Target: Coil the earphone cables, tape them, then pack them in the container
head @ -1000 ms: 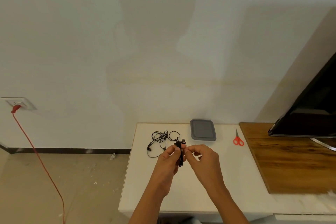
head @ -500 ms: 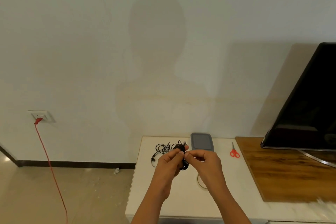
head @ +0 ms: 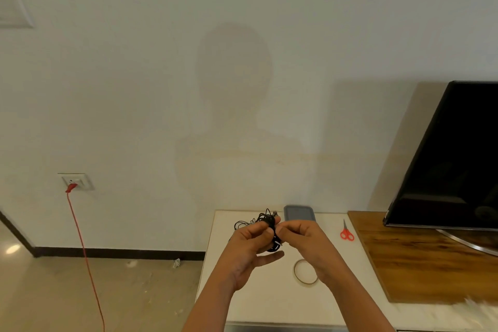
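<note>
**Two hands holding a bundled black earphone cable above a white table**

A person stands at a white table (head: 269,304) set against a pale wall, both bare forearms reaching forward. The left hand (head: 250,248) is curled around a bundled black earphone cable (head: 270,219). Its thumb and upper fingers clasp the bundle, and one lower finger sticks out straight beneath it. The right hand (head: 304,242) meets it from the other side, its thumb and fingertips pinching the same bundle. The bundle is lifted above the table between the two hands.

Behind the left hand, a second cable (head: 244,224) lies loose and tangled on the table. A grey container (head: 299,213) with its lid on sits at the back of the table near the wall, just beyond the hands. A thin roll of tape (head: 295,272) lies flat on the table under the right wrist. Red-handled scissors (head: 346,233) lie to the right, close to a wooden board (head: 420,259). A dark television screen (head: 452,164) stands on that board.

At the left, a red cord (head: 80,240) hangs from a wall socket (head: 74,180) down to the floor. The person's shadow falls on the wall.
</note>
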Available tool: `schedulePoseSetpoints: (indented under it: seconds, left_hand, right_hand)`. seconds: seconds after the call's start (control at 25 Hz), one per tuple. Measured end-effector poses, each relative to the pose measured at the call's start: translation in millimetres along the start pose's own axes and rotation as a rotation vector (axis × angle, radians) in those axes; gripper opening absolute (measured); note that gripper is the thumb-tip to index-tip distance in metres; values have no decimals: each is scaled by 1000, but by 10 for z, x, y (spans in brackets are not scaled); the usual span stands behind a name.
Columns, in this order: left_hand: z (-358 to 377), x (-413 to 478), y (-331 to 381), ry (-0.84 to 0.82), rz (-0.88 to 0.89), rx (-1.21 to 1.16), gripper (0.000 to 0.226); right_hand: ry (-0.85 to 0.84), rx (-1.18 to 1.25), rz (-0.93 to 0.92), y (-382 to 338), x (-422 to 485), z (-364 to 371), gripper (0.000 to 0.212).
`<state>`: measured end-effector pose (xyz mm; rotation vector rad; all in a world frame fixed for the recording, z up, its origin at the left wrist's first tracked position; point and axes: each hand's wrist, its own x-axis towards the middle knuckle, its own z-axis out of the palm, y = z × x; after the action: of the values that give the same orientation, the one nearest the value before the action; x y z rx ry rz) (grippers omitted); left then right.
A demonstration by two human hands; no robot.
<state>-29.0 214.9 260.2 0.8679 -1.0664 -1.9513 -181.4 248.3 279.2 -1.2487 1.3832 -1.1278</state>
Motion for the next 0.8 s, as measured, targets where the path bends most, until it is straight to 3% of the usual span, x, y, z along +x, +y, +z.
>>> schedulePoseSetpoints:
  seconds: [0.2,0.48,0.64,0.8]
  left_hand:
    - [13,-43,37,32,16,62,21]
    - [87,-37,4,341,83,144,12]
    - [72,-44,-4,340,62,109,10]
    - [31,-35,13,271,-69,7,11]
  right_hand:
    - [-9,50,92,-48,-28,8,16]
    - [68,169,111,72,-20,95,14]
    - [-37,125,79,138,-2,47,19]
    - [-173,8,23,153,43,-54,34]
